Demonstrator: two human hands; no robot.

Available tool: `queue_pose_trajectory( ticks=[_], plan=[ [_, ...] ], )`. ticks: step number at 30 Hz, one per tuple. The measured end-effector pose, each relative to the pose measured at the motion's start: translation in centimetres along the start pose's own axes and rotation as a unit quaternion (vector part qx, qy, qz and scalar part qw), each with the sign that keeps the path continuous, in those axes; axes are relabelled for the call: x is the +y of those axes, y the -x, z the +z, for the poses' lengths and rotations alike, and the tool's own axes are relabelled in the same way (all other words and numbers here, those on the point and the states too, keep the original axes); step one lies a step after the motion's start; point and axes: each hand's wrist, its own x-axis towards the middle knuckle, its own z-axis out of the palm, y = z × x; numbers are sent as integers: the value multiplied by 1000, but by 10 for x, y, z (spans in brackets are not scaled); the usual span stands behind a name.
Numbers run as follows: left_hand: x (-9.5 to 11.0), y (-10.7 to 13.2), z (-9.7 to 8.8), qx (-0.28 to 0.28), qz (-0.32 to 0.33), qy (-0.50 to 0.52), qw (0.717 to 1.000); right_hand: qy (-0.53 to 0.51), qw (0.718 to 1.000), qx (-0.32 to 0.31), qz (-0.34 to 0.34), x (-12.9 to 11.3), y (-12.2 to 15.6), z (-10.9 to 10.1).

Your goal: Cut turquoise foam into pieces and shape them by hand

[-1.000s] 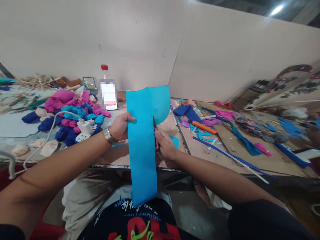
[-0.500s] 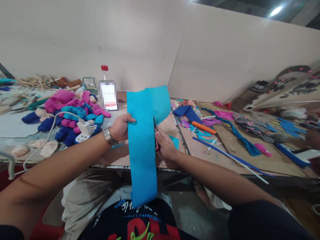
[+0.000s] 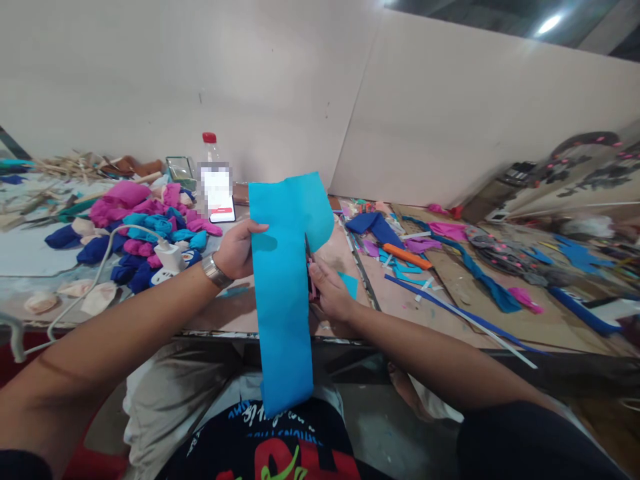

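Observation:
A long turquoise sheet (image 3: 283,300), paper or thin felt, hangs from my left hand (image 3: 237,248) down to my lap. My left thumb lies on its front near the left edge, with the fingers behind it. In my right hand (image 3: 330,290) is a pair of scissors (image 3: 313,283) with pinkish handles. Their blades point up into the sheet at its right side, where a cut runs lengthwise. Beyond the blades, a partly separated flap of the same sheet (image 3: 320,217) curls to the right. My right fingers are partly hidden behind the handles.
To the left lie bundles of pink and blue cloth (image 3: 125,193), a power strip (image 3: 167,273) with a white plug, and a lit phone (image 3: 220,193) before a red-capped bottle (image 3: 209,138). An orange cutter (image 3: 407,255), coloured scraps and strips (image 3: 460,310) cover the right side.
My left hand and the top of the sheet have shifted slightly left and up. The flap has swung left and curls more. My right hand with the scissors is nearly where it was.

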Motion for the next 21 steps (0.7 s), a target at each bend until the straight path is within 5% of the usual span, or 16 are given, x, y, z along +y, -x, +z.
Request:
queue_pose_trajectory(
  ticks=[6, 14, 17, 21],
  plan=[
    [19, -3, 9, 23, 103, -72, 992, 3, 999, -27, -41, 1, -1, 1],
    [45, -9, 8, 79, 214, -231, 946, -17, 997, -60, -48, -1, -1, 2],
    [64, -7, 10, 74, 213, -334, 915, -19, 997, -67, -46, -3, -1, 4],
    [95, -6, 22, -18, 135, -431, 892, -30, 997, -64, -41, -5, 0, 7]
  ],
)
